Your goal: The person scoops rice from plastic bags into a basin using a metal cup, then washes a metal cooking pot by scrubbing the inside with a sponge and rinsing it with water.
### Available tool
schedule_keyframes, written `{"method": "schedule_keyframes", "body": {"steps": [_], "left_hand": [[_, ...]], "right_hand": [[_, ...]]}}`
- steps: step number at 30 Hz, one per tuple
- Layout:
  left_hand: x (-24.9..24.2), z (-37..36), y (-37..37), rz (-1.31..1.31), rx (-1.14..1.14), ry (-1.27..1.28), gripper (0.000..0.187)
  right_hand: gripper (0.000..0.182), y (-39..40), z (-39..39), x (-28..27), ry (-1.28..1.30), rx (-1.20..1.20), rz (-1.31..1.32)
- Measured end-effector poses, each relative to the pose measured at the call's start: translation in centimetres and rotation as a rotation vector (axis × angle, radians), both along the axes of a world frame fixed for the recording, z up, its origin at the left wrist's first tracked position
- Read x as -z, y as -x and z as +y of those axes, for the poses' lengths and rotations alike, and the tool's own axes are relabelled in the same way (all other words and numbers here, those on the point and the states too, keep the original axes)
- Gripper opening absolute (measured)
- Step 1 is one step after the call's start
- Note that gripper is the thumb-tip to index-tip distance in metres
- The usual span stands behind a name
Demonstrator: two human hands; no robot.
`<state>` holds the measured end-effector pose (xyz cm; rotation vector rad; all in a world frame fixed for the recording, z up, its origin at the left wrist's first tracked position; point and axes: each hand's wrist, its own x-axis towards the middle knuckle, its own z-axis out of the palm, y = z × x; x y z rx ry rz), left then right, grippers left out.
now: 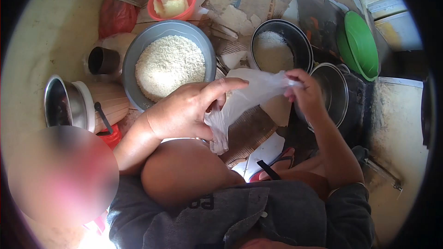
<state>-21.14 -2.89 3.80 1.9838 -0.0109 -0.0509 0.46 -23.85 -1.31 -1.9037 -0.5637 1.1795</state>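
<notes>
A translucent plastic bag [258, 85] stretches between my two hands above the floor. My left hand [189, 108] grips its wider, crumpled end, index finger pointing out along the bag. At the other end, the fingertips of my right hand [302, 94] pinch a gathered, twisted part. Beyond my left hand stands a grey basin [130, 60] heaped with white, crumbly grains [170, 67]. A black pot [307, 48], with similar pale grains low inside, stands behind the bag. Close to my right wrist is a metal pot [342, 83], partly hidden by my forearm.
A pink bowl [157, 14] holds pale yellow pieces. Flattened cardboard [249, 0] covers the floor at the back. Green basins [362, 44] lean at the right. At the left are a dark cup [104, 60], a red plastic bag [117, 18] and a steel bowl [57, 87].
</notes>
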Motion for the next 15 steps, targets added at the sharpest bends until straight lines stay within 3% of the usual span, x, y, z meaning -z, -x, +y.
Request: {"method": "schedule_keyframes", "body": {"steps": [2,10,12,13,14,15], "left_hand": [[-0.3,-0.1,-0.1,-0.027,0.009,0.023,0.088],[-0.1,-0.4,-0.6,-0.128,0.007,0.026,0.082],[-0.1,-0.6,-0.6,-0.146,-0.021,0.002,0.061],[0.0,-0.5,-0.5,-0.147,-0.023,0.002,0.061],[0.3,-0.3,-0.4,-0.140,0.050,-0.074,0.048],[0.5,-0.2,-0.4,-0.134,0.125,-0.152,0.035]], "right_hand": [[0.034,0.2,1.0,-2.6,-0.230,0.039,-0.054],[0.037,2.2,1.8,-5.1,-0.369,-0.069,-0.051],[0.036,1.7,1.5,-5.5,-0.342,-0.103,-0.085],[0.036,1.3,1.2,-6.1,-0.169,-0.270,-0.339],[0.035,0.9,1.0,-6.5,0.010,-0.433,-0.593],[0.035,0.6,0.7,-6.3,0.009,-0.431,-0.600]]}}
